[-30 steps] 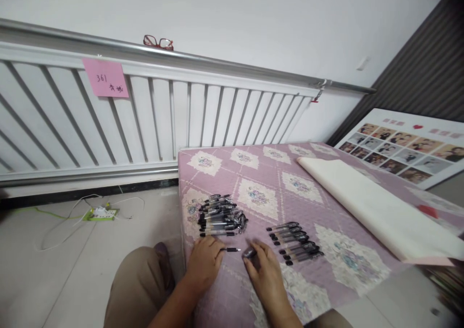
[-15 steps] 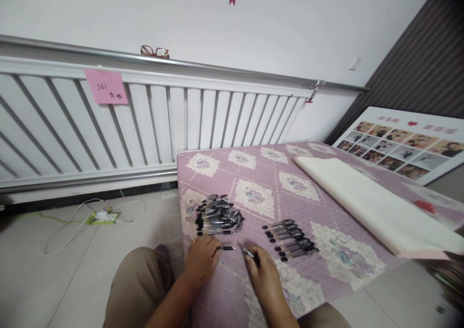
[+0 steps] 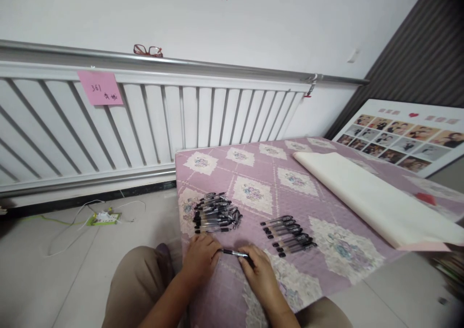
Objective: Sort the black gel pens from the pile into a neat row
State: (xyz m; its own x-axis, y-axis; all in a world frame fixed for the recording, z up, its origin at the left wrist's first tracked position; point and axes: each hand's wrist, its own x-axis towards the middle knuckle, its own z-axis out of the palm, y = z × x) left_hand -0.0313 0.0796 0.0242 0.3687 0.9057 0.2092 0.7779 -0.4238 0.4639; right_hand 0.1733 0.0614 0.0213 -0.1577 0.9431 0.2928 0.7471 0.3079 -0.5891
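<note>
My left hand (image 3: pixel 201 258) is closed around the rear of a black gel pen (image 3: pixel 229 252), whose front points right. My right hand (image 3: pixel 260 270) pinches a dark pen cap with a shiny clip; the cap meets the front of the pen, and the fingers hide most of it. Just beyond my left hand lies a heap of uncapped pens and loose caps (image 3: pixel 216 213). To the right of my right hand, several capped pens (image 3: pixel 290 236) lie side by side in a slanting row. All rest on a purple quilted bed cover (image 3: pixel 250 229).
A folded cream sheet (image 3: pixel 362 197) lies on the right of the bed, with a photo board (image 3: pixel 398 137) behind it. A white radiator (image 3: pixel 203 115) runs along the wall, with glasses (image 3: pixel 148 50) on its pipe. A power strip (image 3: pixel 104 218) lies on the floor at left.
The gap between the pen's tip and the cap has closed; the two now touch in line. My right hand has moved slightly left. The camera view has shifted a little.
</note>
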